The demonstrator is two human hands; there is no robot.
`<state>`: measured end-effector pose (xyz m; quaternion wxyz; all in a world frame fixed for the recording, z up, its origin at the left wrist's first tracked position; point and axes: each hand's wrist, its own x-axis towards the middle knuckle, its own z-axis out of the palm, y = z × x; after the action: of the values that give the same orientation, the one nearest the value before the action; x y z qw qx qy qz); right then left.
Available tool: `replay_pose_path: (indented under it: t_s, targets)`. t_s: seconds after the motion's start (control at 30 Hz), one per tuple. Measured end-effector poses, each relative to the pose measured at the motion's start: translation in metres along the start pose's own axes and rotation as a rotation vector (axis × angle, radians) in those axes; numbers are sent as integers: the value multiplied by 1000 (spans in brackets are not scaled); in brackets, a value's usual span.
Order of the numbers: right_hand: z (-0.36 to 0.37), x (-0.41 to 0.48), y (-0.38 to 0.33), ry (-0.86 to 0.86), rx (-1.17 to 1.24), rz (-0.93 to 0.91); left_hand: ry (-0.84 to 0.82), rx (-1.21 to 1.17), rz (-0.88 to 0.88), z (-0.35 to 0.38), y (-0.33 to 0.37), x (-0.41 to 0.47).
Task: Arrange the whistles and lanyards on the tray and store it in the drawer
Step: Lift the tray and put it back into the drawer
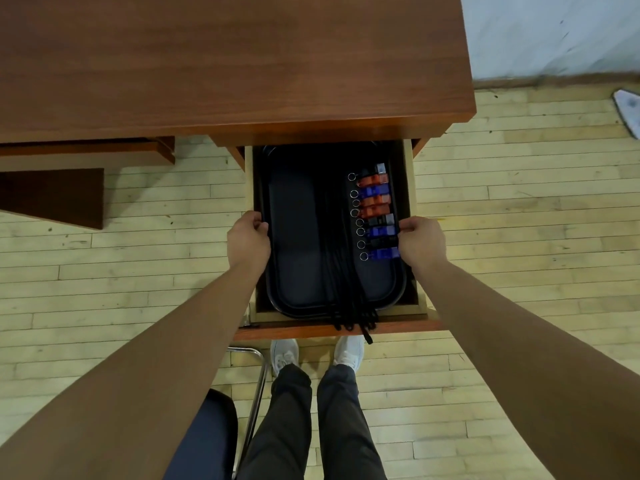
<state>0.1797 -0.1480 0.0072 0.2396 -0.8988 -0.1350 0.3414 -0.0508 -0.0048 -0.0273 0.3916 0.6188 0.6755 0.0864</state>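
Nearest to us, two white shoes [284,356] stand on the pale plank floor [519,237], with a dark-seated chair [214,434] just to their left. Above them is the front edge of the open drawer [298,331]. The ends of the black lanyards [341,258] spill over that front edge and over the near rim of the black tray [298,237].

The tray lies lengthwise inside the drawer. We cannot tell whether it already rests on the drawer's bottom. The lanyards run as one bundle down the tray's middle, from near rim toward far rim.

Our left hand [247,239] has its fingers curled over the tray's left rim and grips it. Our right hand [420,240] grips the right rim in the same way, its fingers curled just beside the whistles [377,216].

The whistles form one column along the tray's right edge, red, blue and black, packed side by side. Their metal rings point left toward the lanyards.

Farther on, the tray's far end lies in shadow under the front edge of the brown wooden desk [225,64], whose top fills the far part of the view.
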Motion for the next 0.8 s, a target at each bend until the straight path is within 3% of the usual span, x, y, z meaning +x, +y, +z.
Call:
replay_pose_path:
  t_s: [0.4, 0.67, 0.8]
  targets:
    - [22, 22, 7, -86, 215, 203, 67, 94, -38, 25, 4, 5]
    - [31, 30, -4, -209, 448, 320, -39, -377, -282, 47, 16, 9]
    - [38, 35, -2, -251, 446, 335, -106, -484, -365, 54, 8, 15]
